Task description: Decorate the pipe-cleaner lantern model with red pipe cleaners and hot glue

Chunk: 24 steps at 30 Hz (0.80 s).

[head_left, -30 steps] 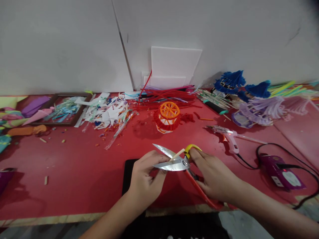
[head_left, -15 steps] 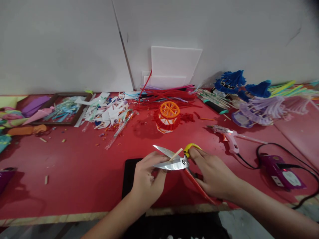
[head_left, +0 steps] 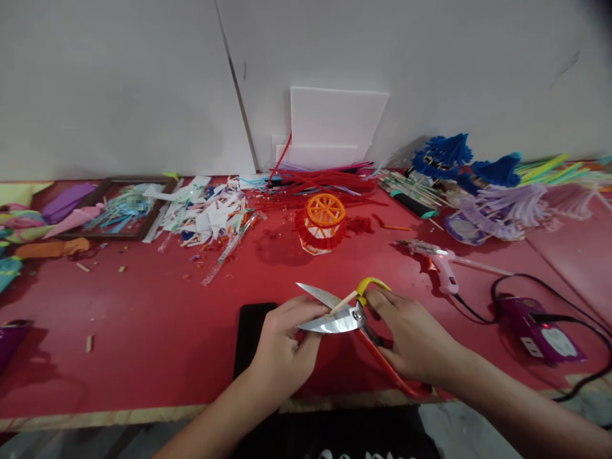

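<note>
My right hand [head_left: 415,333] is wrapped round the handles of large scissors [head_left: 332,323], one handle yellow and the other red. Their blades stand apart and point left. In my left hand [head_left: 285,341], fingers pinch a thin pale wooden stick [head_left: 345,302] that lies between the blades, its free end near the yellow handle. The stick's other end is hidden by my fingers. Under my left wrist lies a black flat object [head_left: 253,331], partly covered. Beyond the hands stands a small orange-and-red fuzzy craft piece [head_left: 325,223] with a spoked top.
A pink glue gun [head_left: 445,268] lies at right, its cord running by a purple power block [head_left: 540,331]. Paper scraps [head_left: 215,213] and a brown frame [head_left: 102,237] are at left. Red pipe cleaners [head_left: 310,185] and blue fuzzy pieces [head_left: 444,156] lie along the wall.
The scissors and both hands have shifted slightly right and down. The stick now slants lower, with its free end closer to the yellow handle.
</note>
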Each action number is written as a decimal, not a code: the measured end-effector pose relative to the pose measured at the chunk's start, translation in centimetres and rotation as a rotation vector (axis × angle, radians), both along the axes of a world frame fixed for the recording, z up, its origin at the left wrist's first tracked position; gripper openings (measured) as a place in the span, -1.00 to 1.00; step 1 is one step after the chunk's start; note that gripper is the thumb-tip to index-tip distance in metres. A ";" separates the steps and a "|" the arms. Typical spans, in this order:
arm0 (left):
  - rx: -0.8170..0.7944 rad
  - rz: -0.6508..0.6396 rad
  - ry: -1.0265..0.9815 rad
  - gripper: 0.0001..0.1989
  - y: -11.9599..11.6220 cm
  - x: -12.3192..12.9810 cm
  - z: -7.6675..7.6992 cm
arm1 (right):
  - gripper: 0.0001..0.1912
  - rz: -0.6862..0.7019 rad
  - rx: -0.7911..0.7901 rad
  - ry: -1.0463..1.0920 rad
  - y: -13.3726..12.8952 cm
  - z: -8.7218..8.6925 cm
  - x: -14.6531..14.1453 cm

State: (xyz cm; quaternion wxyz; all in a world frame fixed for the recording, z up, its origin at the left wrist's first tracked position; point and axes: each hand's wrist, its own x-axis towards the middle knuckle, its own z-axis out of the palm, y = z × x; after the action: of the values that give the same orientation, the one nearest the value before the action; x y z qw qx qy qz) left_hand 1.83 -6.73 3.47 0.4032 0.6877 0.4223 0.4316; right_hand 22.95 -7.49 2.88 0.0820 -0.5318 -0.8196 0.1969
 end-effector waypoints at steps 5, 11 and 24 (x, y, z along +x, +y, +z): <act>-0.045 -0.015 -0.009 -0.77 -0.1 0.0 -0.4 | -0.80 -0.015 -0.021 0.024 -0.1 0.0 0.0; -0.105 -0.014 -0.019 -0.80 -0.1 0.3 -0.7 | -0.85 -0.012 -0.055 0.051 0.1 0.1 0.1; 0.442 0.188 0.275 -0.77 -0.6 0.5 -1.0 | -0.65 -0.012 0.040 -0.017 -0.3 0.1 -0.2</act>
State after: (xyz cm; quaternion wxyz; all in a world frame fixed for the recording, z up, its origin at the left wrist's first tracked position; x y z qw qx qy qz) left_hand 2.37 -7.33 2.45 0.1404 0.7689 0.4308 0.4511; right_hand 22.73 -7.79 2.93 0.0866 -0.5366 -0.8209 0.1753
